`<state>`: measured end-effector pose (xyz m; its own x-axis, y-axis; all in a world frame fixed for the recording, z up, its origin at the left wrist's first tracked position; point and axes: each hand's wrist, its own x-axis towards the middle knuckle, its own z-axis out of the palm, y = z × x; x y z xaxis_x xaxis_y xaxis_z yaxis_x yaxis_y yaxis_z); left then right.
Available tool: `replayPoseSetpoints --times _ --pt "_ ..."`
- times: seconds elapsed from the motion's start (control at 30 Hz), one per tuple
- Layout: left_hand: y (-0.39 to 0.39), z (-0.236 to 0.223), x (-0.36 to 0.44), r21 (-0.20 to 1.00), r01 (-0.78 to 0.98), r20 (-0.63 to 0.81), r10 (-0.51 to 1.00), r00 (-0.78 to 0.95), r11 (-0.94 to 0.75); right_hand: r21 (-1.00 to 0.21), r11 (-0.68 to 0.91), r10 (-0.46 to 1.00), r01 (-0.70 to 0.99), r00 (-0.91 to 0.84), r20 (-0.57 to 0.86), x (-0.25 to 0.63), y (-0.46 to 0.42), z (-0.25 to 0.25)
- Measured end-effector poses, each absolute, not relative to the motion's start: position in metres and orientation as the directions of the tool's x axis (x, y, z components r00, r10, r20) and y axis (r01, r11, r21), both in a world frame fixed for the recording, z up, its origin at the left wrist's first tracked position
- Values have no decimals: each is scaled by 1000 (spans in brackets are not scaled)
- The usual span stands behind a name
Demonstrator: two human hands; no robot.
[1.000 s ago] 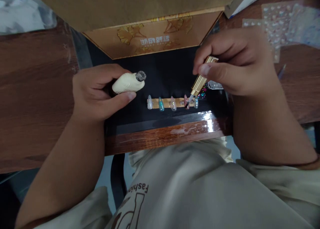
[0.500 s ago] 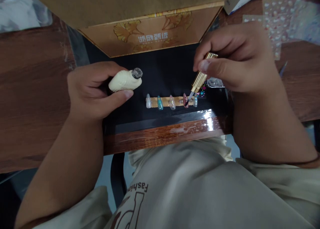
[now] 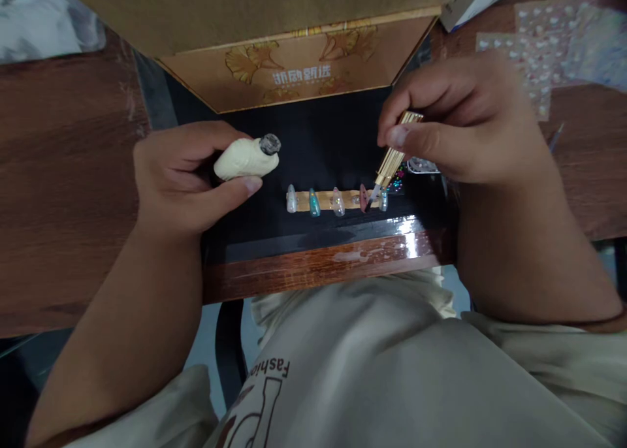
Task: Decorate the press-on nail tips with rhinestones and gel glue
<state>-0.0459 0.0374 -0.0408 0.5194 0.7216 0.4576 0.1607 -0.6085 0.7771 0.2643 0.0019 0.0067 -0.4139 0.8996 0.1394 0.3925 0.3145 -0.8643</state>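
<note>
My left hand [image 3: 189, 177] is closed around a cream nail polish bottle [image 3: 245, 159], its dark neck uncapped and tilted to the right. Between the thumb and fingers of my right hand [image 3: 450, 118] is the gold ribbed cap of a nail polish brush [image 3: 390, 167]. The dark bristles point down at the right side of a pink false nail [image 3: 363, 198]; whether they touch it I cannot tell. That nail sits on a tan strip [image 3: 326, 200] with several others, among them a teal nail [image 3: 314, 202] and a whitish nail [image 3: 291, 199].
Behind the strip stands a gold-brown box [image 3: 313, 76] with leaf prints. Colourful small gems [image 3: 398, 179] and a small clear container [image 3: 422, 166] lie under my right hand. Sticker sheets [image 3: 543, 40] are at the upper right, a plastic bag [image 3: 49, 23] at the upper left.
The brush tip has shifted slightly right and down, from over the pink nail to its right edge. My left hand and the bottle stay almost where they were.
</note>
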Motion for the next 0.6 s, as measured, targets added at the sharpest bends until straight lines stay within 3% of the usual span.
replayPoseSetpoints --times 0.6 --pt "34 -35 -45 787 197 428 748 508 -584 -933 215 948 290 -291 128 266 4 8"
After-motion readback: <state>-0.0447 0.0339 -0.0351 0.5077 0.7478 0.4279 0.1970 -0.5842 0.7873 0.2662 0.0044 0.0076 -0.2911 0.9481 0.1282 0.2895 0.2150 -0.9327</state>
